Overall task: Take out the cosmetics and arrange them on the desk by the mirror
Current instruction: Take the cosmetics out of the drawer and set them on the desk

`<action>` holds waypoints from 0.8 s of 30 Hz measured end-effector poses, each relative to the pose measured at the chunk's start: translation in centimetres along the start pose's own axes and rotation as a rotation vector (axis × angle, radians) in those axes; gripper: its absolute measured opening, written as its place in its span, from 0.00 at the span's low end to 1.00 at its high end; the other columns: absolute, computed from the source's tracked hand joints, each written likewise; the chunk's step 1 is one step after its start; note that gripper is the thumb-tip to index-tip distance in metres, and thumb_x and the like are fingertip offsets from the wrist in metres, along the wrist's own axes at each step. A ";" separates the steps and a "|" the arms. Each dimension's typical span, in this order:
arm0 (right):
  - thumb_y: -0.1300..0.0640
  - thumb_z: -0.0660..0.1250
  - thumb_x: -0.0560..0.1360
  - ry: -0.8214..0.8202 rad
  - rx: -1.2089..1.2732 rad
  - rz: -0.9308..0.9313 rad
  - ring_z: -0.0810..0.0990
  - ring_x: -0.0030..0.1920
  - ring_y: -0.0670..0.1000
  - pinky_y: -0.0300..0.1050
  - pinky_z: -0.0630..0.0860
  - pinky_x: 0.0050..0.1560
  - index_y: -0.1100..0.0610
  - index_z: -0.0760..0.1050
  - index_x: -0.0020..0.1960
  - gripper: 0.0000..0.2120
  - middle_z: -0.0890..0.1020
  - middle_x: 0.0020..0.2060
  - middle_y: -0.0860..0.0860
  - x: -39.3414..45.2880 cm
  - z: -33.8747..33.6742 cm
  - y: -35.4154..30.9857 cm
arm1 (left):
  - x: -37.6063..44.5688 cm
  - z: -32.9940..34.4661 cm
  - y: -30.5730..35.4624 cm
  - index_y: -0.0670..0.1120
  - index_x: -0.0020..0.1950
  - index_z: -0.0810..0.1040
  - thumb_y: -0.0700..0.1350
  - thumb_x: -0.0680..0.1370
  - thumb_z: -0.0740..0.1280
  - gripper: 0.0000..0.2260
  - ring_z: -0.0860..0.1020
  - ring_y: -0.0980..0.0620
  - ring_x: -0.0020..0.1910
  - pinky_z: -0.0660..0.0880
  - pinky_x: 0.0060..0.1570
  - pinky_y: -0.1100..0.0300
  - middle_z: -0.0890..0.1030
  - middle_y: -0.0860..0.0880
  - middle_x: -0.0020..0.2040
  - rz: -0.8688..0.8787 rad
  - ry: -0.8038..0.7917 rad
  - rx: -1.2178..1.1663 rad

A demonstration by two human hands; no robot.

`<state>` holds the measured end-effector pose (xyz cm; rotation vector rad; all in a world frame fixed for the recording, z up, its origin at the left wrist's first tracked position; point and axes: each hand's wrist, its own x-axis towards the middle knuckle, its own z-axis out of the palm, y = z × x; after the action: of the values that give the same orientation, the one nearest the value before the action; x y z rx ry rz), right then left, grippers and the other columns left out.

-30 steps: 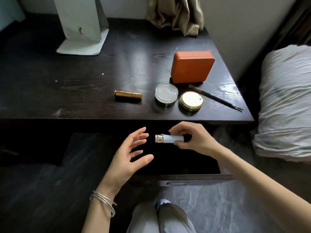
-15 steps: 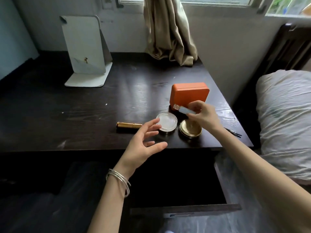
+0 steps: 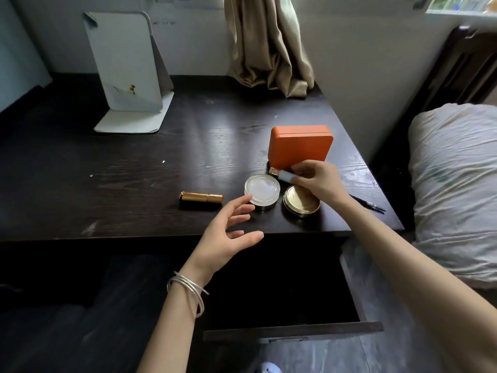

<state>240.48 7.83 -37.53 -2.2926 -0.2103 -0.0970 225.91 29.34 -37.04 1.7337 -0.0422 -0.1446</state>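
Bare forearms, no sleeves in view. Thin silver bangles (image 3: 188, 290), several stacked loosely, on the left wrist; nothing on the right wrist. No rings visible on the left hand (image 3: 226, 235) or right hand (image 3: 318, 181).

Home bedroom: bed (image 3: 454, 184) beside dark desk (image 3: 134, 184), curtain (image 3: 266, 44).
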 end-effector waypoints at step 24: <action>0.66 0.74 0.67 -0.587 0.308 -0.014 0.83 0.49 0.46 0.40 0.78 0.54 0.52 0.78 0.52 0.16 0.84 0.48 0.51 -15.4 6.2 3.1 | -8.2 0.9 -7.8 0.61 0.67 0.68 0.50 0.67 0.73 0.30 0.72 0.62 0.63 0.72 0.60 0.60 0.75 0.60 0.62 -0.121 0.004 0.005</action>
<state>225.87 8.59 -46.05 -1.9571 -0.5036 0.5700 217.22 30.69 -44.24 1.7419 0.0660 -0.2302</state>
